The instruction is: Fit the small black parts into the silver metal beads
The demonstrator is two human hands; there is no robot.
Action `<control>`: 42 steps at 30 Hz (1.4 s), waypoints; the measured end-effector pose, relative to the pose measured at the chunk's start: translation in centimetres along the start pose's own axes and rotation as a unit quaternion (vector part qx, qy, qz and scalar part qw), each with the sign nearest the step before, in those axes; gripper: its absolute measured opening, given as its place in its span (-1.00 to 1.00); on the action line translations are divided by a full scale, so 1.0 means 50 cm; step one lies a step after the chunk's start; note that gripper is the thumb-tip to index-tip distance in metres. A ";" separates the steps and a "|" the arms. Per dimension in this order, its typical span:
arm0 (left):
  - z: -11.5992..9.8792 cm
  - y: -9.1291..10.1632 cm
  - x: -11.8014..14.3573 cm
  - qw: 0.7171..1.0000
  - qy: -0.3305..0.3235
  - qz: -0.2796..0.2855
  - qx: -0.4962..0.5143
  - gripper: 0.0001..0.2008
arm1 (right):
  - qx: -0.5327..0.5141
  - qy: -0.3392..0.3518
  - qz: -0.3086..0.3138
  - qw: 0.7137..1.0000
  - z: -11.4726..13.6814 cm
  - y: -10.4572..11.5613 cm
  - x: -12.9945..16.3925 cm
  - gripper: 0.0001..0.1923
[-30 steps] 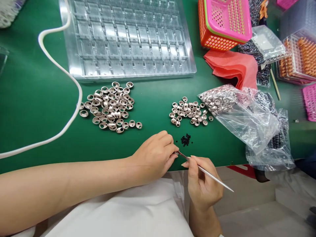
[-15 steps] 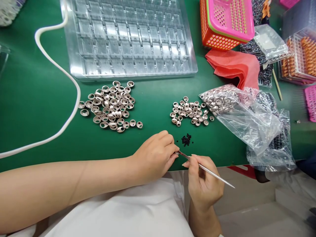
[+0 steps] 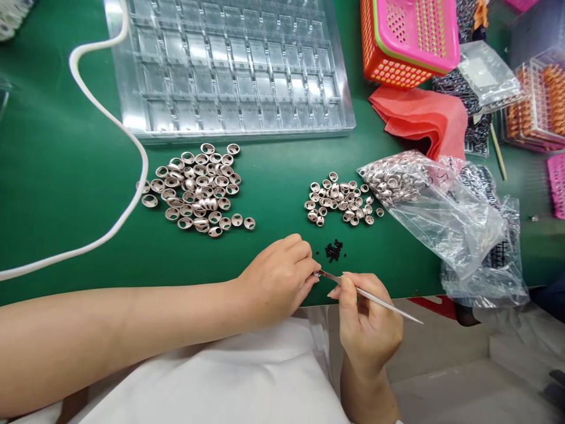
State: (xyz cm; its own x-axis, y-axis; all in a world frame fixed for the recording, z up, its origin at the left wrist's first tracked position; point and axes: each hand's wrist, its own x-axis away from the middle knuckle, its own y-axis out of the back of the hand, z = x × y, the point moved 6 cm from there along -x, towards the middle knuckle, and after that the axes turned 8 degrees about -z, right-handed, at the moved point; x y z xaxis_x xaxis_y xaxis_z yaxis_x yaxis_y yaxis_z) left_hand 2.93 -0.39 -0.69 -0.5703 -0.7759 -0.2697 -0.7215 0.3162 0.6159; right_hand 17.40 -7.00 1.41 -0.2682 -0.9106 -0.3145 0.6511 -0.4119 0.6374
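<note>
While the left hand [image 3: 282, 280] pinches a mostly hidden piece [image 3: 316, 273]: best braced steadily.
Right hand [image 3: 369, 321]: clamped on slim metal tool [image 3: 392, 307], best guided lightly.

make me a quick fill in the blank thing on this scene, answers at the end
The tiny parts near the left hand are coloured ____.
The slim metal tool slants from the right hand toward the ____ hand.
As pictured, the smaller pile of silvery pieces lies to the ____ of the larger pile.
The table is coloured ____.

Missing words: black; left; right; green
</note>
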 end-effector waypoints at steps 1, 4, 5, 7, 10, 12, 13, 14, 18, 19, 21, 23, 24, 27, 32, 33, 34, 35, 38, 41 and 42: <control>0.000 0.000 0.000 1.000 -0.002 -0.002 0.001 -0.88 | -0.007 0.007 0.001 1.000 0.000 0.000 0.001 -0.84; 0.002 -0.001 0.001 1.000 -0.003 -0.002 -0.001 -0.87 | -0.020 0.038 -0.002 0.999 0.005 0.000 0.004 -0.76; 0.002 -0.001 0.001 1.000 -0.002 -0.002 -0.002 -0.86 | -0.018 0.050 -0.004 0.999 0.006 0.000 0.005 -0.75; 0.003 -0.001 0.001 1.000 -0.002 -0.002 -0.004 -0.86 | -0.010 0.069 -0.011 0.998 0.009 0.002 0.008 -0.73; 0.003 0.000 0.002 1.000 0.001 -0.002 -0.004 -0.86 | -0.016 0.072 -0.023 0.997 0.009 0.003 0.013 -0.72; 0.003 0.000 0.001 1.000 0.007 0.002 -0.004 -0.86 | -0.036 0.048 -0.025 0.998 0.004 0.001 0.016 -0.75; 0.004 0.000 0.001 1.000 0.010 0.005 -0.004 -0.87 | -0.049 0.026 -0.027 0.998 -0.001 0.000 0.018 -0.78; 0.005 0.000 0.000 1.000 0.012 0.008 -0.003 -0.87 | -0.064 -0.001 -0.036 0.997 -0.007 0.000 0.019 -0.82; 0.010 0.005 -0.003 0.999 0.026 0.032 0.035 -0.89 | -0.128 -0.093 -0.157 0.975 -0.027 0.020 0.025 -0.92; 0.012 0.008 -0.004 0.998 0.030 0.034 0.051 -0.89 | -0.141 -0.108 -0.184 0.967 -0.031 0.026 0.026 -0.94; 0.013 0.016 -0.006 0.995 0.037 0.030 0.084 -0.89 | -0.162 -0.140 -0.207 0.955 -0.039 0.033 0.027 -0.97; 0.013 0.023 -0.007 0.993 0.041 0.026 0.110 -0.89 | -0.183 -0.169 -0.205 0.947 -0.047 0.036 0.027 -0.95; 0.012 0.025 -0.007 0.992 0.043 0.027 0.120 -0.89 | -0.192 -0.177 -0.204 0.944 -0.051 0.037 0.026 -0.94; 0.009 0.027 -0.007 0.989 0.047 0.031 0.139 -0.87 | -0.208 -0.187 -0.199 0.939 -0.059 0.040 0.028 -0.93; 0.009 0.025 -0.004 0.986 0.054 0.041 0.153 -0.85 | -0.223 -0.191 -0.188 0.937 -0.066 0.037 0.034 -0.94; 0.009 0.025 -0.004 0.986 0.054 0.040 0.154 -0.85 | -0.225 -0.191 -0.185 0.937 -0.065 0.036 0.034 -0.94; 0.010 0.025 -0.004 0.986 0.054 0.039 0.156 -0.85 | -0.225 -0.191 -0.183 0.938 -0.064 0.036 0.035 -0.94; 0.010 0.025 -0.005 0.985 0.053 0.037 0.157 -0.85 | -0.224 -0.191 -0.182 0.938 -0.062 0.036 0.035 -0.93; 0.010 0.025 -0.006 0.986 0.049 0.033 0.153 -0.85 | -0.221 -0.186 -0.174 0.941 -0.057 0.036 0.032 -0.93; 0.008 0.023 -0.005 0.991 0.035 0.033 0.123 -0.85 | -0.225 -0.148 -0.141 0.953 -0.045 0.033 0.026 -0.91; 0.008 0.022 -0.004 0.993 0.030 0.036 0.109 -0.85 | -0.225 -0.129 -0.126 0.957 -0.040 0.032 0.025 -0.89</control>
State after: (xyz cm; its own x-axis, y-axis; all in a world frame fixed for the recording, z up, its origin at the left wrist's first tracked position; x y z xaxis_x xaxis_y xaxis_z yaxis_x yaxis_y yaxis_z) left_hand 2.11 0.31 -0.27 -0.6036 -0.7764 -0.1813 -0.7512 0.4776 0.4555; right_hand 19.54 -8.72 0.61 -0.5854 -0.7866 -0.1963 0.7676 -0.6157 0.1780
